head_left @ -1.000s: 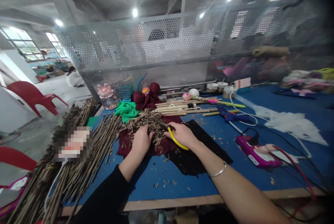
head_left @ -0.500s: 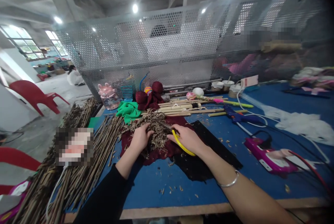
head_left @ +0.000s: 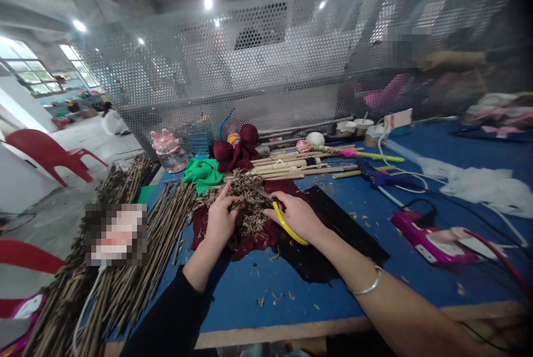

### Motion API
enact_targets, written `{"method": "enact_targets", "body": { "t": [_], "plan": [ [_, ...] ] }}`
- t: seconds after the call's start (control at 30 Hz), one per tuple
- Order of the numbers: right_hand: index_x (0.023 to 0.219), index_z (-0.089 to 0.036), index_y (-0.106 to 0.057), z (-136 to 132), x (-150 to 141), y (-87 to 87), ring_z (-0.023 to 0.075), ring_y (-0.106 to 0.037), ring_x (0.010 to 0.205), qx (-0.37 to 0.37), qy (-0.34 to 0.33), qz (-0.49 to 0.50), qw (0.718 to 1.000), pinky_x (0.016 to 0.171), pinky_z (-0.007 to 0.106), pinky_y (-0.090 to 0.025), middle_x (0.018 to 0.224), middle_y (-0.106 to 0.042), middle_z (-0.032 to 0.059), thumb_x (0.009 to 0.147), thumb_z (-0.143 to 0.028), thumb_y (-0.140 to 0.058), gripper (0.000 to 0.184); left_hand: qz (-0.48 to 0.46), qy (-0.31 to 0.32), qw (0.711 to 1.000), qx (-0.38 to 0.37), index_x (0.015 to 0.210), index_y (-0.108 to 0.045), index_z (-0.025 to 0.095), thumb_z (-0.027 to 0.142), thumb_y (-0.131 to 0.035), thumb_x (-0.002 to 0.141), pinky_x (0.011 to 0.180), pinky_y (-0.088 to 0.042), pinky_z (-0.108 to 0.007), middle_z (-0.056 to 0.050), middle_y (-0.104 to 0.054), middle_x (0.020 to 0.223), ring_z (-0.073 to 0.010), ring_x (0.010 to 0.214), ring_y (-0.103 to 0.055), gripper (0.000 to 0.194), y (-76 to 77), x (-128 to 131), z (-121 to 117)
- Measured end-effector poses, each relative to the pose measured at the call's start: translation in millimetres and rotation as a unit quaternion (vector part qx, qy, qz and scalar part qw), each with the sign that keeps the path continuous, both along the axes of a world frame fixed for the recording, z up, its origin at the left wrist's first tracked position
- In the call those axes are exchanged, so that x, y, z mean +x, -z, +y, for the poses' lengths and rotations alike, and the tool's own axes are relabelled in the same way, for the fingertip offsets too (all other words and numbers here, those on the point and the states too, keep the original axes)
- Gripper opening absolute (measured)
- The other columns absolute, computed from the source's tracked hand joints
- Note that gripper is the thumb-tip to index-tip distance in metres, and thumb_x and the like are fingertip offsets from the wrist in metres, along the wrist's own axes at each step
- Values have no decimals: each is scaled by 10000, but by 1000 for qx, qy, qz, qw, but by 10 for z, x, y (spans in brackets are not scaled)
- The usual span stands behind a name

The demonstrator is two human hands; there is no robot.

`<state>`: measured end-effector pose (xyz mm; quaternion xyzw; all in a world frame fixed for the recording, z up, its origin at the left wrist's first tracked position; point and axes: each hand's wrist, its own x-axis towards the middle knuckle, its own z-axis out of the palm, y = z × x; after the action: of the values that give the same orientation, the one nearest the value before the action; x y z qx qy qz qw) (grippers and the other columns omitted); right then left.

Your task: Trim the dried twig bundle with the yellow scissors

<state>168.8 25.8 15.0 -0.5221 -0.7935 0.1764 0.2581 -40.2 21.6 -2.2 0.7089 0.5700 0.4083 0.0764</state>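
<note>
My right hand (head_left: 298, 217) is wrapped round the yellow-handled scissors (head_left: 287, 227), their dark blades pointing left over a heap of dry, brown plant clippings (head_left: 252, 215). At the heap's left edge is my left hand (head_left: 221, 217), index finger stretched forward and thumb apart; nothing can be made out in it. Under the clippings lies a dark red cloth (head_left: 260, 247), with a black cloth (head_left: 347, 229) to its right. Some fingertips of both hands are hidden.
Bundled thin brown stalks (head_left: 141, 268) line the left side, a phone-like blurred item on them. Behind the heap are a green cloth (head_left: 204, 175), dark red balls (head_left: 249, 134) and sticks (head_left: 287, 168). A blue glue gun (head_left: 381, 177) and purple power strip (head_left: 433, 240) lie right.
My left index finger has stretched forward and the hand has shifted slightly left. My right hand keeps hold of the scissors at the heap. The whole view has shifted a little.
</note>
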Motion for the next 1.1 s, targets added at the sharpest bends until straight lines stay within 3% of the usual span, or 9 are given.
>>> {"method": "enact_targets", "body": {
  "t": [0.17, 0.3, 0.43, 0.57, 0.67, 0.8, 0.93, 1.0, 1.1],
  "plan": [
    [1034, -233, -550, -7, -15, 19, 152, -566, 713, 9, -7, -4, 1000, 615, 233, -362, 828, -624, 23, 768, -504, -528, 380, 135, 7, 988, -68, 951, -647, 160, 166, -482, 805, 863, -453, -322, -90, -653, 989, -195, 932, -592, 220, 76, 67, 67],
    [1031, -233, -551, 7, 7, 2, 151, -561, 699, 5, 2, -12, 1000, 599, 231, -348, 812, -623, 17, 746, -527, -547, 410, 215, 4, 975, -65, 1151, -537, 85, 113, -408, 811, 930, -403, -337, -159, -558, 1159, -216, 1083, -505, 365, 105, 140, -13],
    [1028, -229, -553, 16, 28, -10, 144, -554, 680, 3, 1, -28, 1000, 578, 226, -329, 799, -623, 16, 753, -532, -535, 410, 240, 17, 969, -56, 1229, -439, -5, 302, -436, 825, 969, -357, -416, -236, -470, 1234, -288, 1157, -428, 508, 109, 179, -144],
    [1027, -226, -554, 13, 33, -10, 144, -558, 698, 1, -1, -39, 999, 582, 225, -322, 816, -627, 22, 748, -533, -542, 415, 216, 36, 974, -56, 1213, -469, 48, 207, -345, 859, 958, -370, -402, -203, -504, 1212, -250, 1137, -460, 408, 159, 104, -123],
    [1013, -228, -557, 15, 31, -9, 149, -564, 697, -5, -1, -46, 999, 579, 230, -318, 804, -629, 21, 756, -541, -527, 406, 174, 50, 981, -71, 1182, -516, 114, 117, -344, 839, 938, -394, -347, -157, -548, 1176, -205, 1091, -507, 383, 204, 23, -50],
    [997, -230, -560, 11, 28, -14, 167, -579, 731, -24, 0, -48, 999, 579, 234, -324, 838, -635, 30, 732, -566, -539, 428, 114, 43, 989, -89, 1081, -603, 136, 122, -429, 802, 920, -406, -330, -134, -607, 1098, -208, 1014, -559, 328, 186, -21, -13],
    [1060, -233, -536, 5, 49, -10, 204, -586, 817, -43, -7, -51, 998, 639, 259, -371, 913, -632, 50, 664, -619, -574, 555, -39, 11, 994, -102, 916, -676, 167, 178, -554, 743, 887, -418, -332, -99, -667, 963, -220, 927, -591, 212, 102, -41, -14],
    [1124, -212, -508, 8, 68, -2, 237, -567, 915, -44, -25, -57, 997, 729, 296, -393, 1020, -608, 87, 605, -647, -605, 684, -182, -24, 974, -131, 865, -682, 170, 237, -619, 699, 832, -442, -321, -83, -676, 907, -214, 869, -600, 190, 63, -50, -8],
    [1187, -180, -474, 9, 95, 4, 276, -512, 1030, -46, -59, -67, 995, 844, 351, -379, 1133, -554, 131, 538, -673, -634, 830, -430, 5, 880, -202, 832, -659, 159, 278, -660, 660, 698, -474, -257, -50, -668, 839, -149, 724, -596, 209, 17, -30, -3]
  ]
}}
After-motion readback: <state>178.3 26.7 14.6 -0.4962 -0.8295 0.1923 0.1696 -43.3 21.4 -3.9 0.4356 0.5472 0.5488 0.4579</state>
